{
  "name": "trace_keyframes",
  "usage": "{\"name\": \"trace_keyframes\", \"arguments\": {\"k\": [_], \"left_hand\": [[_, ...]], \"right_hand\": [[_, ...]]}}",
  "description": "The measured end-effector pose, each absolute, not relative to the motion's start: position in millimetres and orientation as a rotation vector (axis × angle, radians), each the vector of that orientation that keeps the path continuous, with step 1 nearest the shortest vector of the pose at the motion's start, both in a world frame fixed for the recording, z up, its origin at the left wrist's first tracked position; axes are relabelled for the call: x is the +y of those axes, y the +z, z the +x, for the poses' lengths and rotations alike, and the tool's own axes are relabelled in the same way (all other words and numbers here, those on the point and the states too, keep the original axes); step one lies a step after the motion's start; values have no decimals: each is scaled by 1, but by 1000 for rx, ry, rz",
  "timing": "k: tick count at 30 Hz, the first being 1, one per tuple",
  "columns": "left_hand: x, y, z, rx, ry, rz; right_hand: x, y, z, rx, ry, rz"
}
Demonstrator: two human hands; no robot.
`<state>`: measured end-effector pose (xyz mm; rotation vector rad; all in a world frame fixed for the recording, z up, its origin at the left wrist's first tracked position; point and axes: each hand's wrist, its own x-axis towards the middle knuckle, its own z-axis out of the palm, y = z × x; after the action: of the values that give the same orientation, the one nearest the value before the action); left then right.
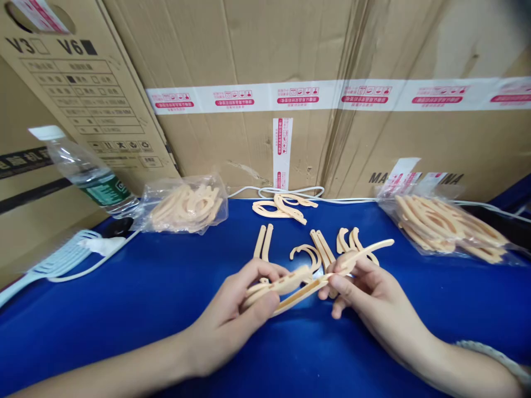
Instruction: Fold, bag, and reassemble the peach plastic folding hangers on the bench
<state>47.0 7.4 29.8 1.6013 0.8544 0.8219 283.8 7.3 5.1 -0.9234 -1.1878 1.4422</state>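
Two bare hands work with beige plastic pieces over a blue table (174,337). Just below the middle of the frame, the left hand (240,315) has its thumb and fingers closed around a thick slotted piece (290,283), with a grooved strip (305,294) slanting up beneath it toward the right. The right hand (373,301), right of centre, pinches a slim curved piece (375,247) between thumb and fingers, its tip pointing to the upper right; its near end meets the grooved strip at the fingertips, and whether the two are joined cannot be told. Behind the hands, at the centre, lie loose parts of the same colour: two straight strips (263,242) side by side, another pair of strips (322,247), a curved hook (307,252) and some short curved parts (352,239) partly hidden by the right hand. Farther back, looped pieces (284,208) overlap near a white cable (290,191). Clear bags of similar pieces sit at left of centre, the left bag (188,203), and at the right edge, the right bag (450,225). A tilted water bottle (97,179) and a pale blue swatter (62,258) are at left. Cardboard (249,44) fills the upper frame, crossed by white tape (257,95) with red print.
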Motion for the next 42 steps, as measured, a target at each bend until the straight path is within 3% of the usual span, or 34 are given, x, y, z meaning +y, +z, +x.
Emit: {"name": "trace_keyframes", "arguments": {"k": [7, 12, 22, 29, 42], "left_hand": [[9, 30, 58, 714, 489, 1236], [15, 32, 62, 761, 397, 1210], [6, 31, 63, 729, 454, 2112], [9, 25, 65, 604, 512, 2309], [12, 23, 65, 548, 519, 2355]], "right_hand": [[-2, 12, 277, -1396, 1349, -833], [1, 10, 282, -1658, 1049, -721], [0, 13, 288, -2060, 592, -538], [-2, 14, 293, -2292, -108, -386], [-2, 14, 304, -2400, -47, -283]]}}
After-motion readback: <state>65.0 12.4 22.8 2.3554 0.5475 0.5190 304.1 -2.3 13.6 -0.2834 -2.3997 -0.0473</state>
